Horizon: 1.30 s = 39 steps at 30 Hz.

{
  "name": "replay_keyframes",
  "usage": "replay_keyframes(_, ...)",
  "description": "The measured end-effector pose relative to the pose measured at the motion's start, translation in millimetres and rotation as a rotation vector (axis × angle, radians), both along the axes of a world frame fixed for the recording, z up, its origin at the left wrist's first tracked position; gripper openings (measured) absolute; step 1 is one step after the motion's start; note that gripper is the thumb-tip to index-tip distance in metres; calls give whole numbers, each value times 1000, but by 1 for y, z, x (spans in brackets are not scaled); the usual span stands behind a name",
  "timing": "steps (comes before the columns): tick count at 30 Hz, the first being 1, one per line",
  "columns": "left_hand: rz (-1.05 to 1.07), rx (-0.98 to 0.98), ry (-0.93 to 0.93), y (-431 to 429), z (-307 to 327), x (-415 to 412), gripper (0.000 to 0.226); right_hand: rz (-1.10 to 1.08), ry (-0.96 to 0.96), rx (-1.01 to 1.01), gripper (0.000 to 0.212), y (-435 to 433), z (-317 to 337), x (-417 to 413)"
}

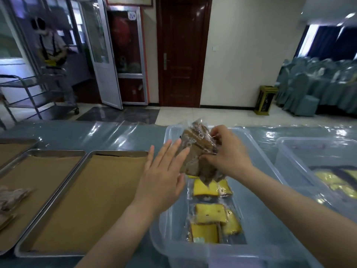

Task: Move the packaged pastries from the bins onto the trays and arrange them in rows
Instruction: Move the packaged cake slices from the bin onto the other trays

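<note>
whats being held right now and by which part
The right hand pinches a bunch of brown packaged pastries by their right edge, above the clear bin. The left hand is open beside them, holding nothing.

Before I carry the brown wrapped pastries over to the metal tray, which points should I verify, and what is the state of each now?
1. Right hand pinches the brown pastries in clear wrap: ok.
2. Left hand open beside them; touching: cannot tell.
3. Pastries held above the clear plastic bin: ok.
4. Nearest metal tray with brown paper liner has bare room: ok.
5. Number of packs held: cannot tell.
</note>
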<state>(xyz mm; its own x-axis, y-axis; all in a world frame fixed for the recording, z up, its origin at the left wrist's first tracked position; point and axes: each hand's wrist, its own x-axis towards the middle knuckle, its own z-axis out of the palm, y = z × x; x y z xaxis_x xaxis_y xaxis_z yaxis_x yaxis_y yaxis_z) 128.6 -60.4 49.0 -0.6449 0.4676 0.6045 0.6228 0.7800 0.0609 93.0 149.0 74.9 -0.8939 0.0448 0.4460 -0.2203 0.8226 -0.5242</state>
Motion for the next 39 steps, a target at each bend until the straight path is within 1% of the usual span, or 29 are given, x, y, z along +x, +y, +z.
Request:
replay_keyframes(3,-41,77,33,-25,15,12,57,20,122,-13,68,-28,25,32)
replay_keyframes(5,-49,103,57,-49,25,22,58,35,169,-5,69,-55,41,48)
replay_keyframes(8,-34,133,65,-103,35,39,60,68,211,-19,66,-111,58,65)
replay_keyframes(10,-15,143,65,-148,37,52,60,103,202,-29,66,-156,60,72)
replay_keyframes(14,74,144,18,-247,27,82,60,184,112,-39,66,-256,41,81)
replay_keyframes(17,146,118,-42,-319,4,106,60,254,45,-57,66,-331,7,86)
replay_keyframes(19,190,115,-103,-362,-15,121,64,301,-14,-58,68,-376,-15,90)
replay_keyframes(21,234,122,-168,-400,-34,134,67,343,-82,-66,70,-413,-36,92)
replay_keyframes(25,336,179,-308,-462,-66,145,65,383,-220,-80,73,-468,-68,85)
replay_keyframes(30,465,315,-449,-522,-100,136,62,345,-370,-98,70,-519,-101,51)
replay_keyframes(33,519,331,-526,-553,-121,120,62,327,-401,-95,70,-551,-121,18)
replay_keyframes(36,565,356,-593,-581,-135,93,62,314,-446,-147,72,-587,-138,-22)
replay_keyframes(39,598,338,-669,-608,-149,58,64,302,-511,-201,73,-621,-158,-60)
